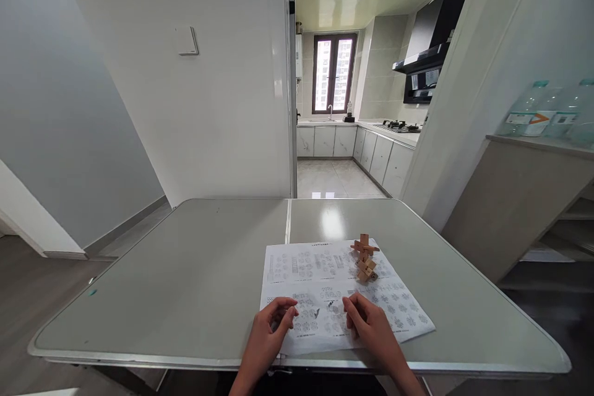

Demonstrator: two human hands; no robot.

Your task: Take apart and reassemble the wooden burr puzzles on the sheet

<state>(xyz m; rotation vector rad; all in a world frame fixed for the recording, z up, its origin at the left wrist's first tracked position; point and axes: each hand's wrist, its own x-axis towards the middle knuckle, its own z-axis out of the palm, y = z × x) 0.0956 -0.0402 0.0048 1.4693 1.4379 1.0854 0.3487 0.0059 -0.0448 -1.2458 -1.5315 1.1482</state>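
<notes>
A printed instruction sheet (325,272) full of small diagrams lies on the grey table (185,284). Near its far right corner stands a wooden interlocking puzzle (364,257), upright and cross-shaped. My left hand (269,328) rests on the sheet's near left edge, fingers curled loosely, holding nothing. My right hand (369,325) lies on the sheet's near middle, fingers bent down onto the paper, also with nothing in it. The puzzle sits a short way beyond my right hand, untouched.
The table has a seam (288,219) down its middle and a metal rim. A white wall stands behind it, with a kitchen doorway (334,136) straight ahead. To the right, a counter (533,185) carries plastic water bottles (547,111).
</notes>
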